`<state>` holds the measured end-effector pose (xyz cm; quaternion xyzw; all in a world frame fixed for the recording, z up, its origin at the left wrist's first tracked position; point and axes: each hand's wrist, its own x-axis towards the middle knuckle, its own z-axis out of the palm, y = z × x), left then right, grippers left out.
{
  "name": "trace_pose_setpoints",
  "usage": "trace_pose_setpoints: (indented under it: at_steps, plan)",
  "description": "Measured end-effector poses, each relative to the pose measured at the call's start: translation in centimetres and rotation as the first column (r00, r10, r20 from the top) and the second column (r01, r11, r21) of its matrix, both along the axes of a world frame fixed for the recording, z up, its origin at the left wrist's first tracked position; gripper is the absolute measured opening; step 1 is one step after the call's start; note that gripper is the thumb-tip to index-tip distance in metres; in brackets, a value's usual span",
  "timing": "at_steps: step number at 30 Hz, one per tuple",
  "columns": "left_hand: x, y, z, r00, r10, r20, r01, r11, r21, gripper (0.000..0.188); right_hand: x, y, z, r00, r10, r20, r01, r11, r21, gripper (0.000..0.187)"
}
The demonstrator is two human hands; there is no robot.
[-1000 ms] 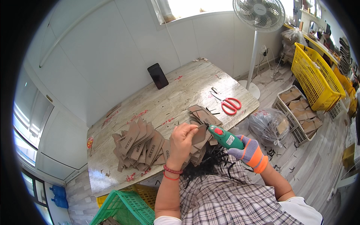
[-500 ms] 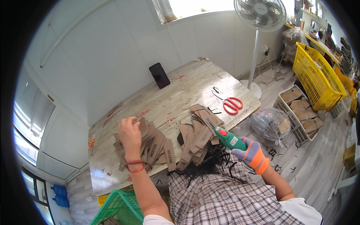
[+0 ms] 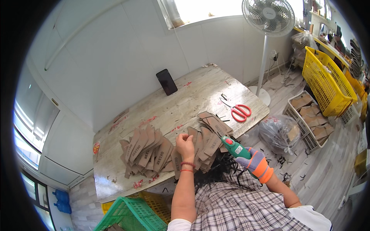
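Observation:
My bare left hand [image 3: 185, 146], with red bracelets at its wrist, is between two piles of flat, curved brown pieces. Its fingers are curled; anything inside them is hidden. The left pile [image 3: 143, 152] is fanned out on the table's near left part. Beside my left hand, the right pile [image 3: 208, 134] overlaps near the front edge. My right hand [image 3: 255, 164], in a grey and orange glove, is closed round a green handheld power tool [image 3: 235, 148] with a red button. The tool's tip touches or nearly touches the right pile. Black strip scraps [image 3: 216, 167] lie in my lap.
On the worn table [image 3: 146, 107] lie red-handled scissors [image 3: 241, 112]; a black phone [image 3: 167, 82] leans on the wall. A standing fan [image 3: 266, 50], plastic bag [image 3: 280, 133], filled crate [image 3: 308, 119] and yellow basket [image 3: 327, 84] stand rightward. A green basket [image 3: 131, 215] is below left.
My left hand has moved right, from the left pile to beside the right pile. The left pile is now uncovered. My right hand and the tool have hardly moved.

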<state>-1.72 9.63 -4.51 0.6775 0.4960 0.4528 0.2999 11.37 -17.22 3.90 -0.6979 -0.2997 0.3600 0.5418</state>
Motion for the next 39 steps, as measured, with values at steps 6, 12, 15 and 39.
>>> trace_pose_setpoints:
  at_steps: [6,12,15,39]
  plan:
    - [-0.4,-1.7,7.7,0.674,-0.097,0.733,0.116,0.993,0.026,0.008,-1.0,1.6,0.0,0.986,0.038,0.160,-0.035,0.999,-0.019,0.054]
    - [-0.4,-5.5,11.3,0.443,-0.111,0.890,0.365,0.929,-0.066,0.003,-2.1,2.6,1.8,0.991,0.053,0.124,-0.059,0.997,0.051,0.055]
    - [0.3,-7.1,10.9,0.420,-0.063,0.905,0.412,0.902,-0.128,0.003,-2.3,2.3,2.4,0.997,0.012,0.072,-0.019,0.996,0.090,0.055]
    - [0.4,-9.0,9.2,0.573,-0.253,0.780,0.580,0.797,-0.167,0.011,-0.8,0.7,3.5,0.997,0.067,-0.036,-0.063,0.994,0.091,0.053]
